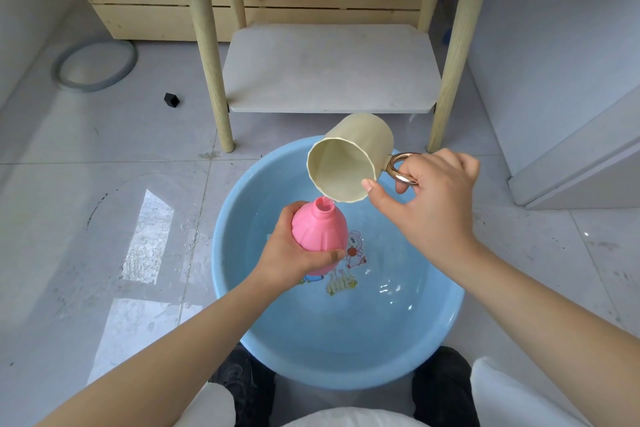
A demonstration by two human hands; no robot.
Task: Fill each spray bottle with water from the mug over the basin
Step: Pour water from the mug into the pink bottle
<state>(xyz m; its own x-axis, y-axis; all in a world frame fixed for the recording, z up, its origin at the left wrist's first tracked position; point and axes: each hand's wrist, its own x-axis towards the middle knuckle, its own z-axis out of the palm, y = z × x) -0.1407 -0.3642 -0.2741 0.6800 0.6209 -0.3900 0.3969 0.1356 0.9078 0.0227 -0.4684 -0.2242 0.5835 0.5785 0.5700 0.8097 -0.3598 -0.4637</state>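
Observation:
My left hand (291, 253) grips a pink spray bottle (320, 229) with no cap, its open neck pointing up, over a light blue basin (242, 205) holding water. My right hand (433, 198) holds a beige mug (346, 158) by its gold ring handle (401, 168), thumb against the mug's rim. The mug is tipped steeply, its lower lip just above the bottle's neck. A thin trickle of water seems to meet the neck; I cannot tell how much is inside the mug.
The basin sits on a wet grey tiled floor. Behind it stands a small table (332, 70) with wooden legs and a low shelf. A grey ring (93, 66) and a small black object (171, 100) lie on the floor at left. My shoes (249, 388) touch the basin's near edge.

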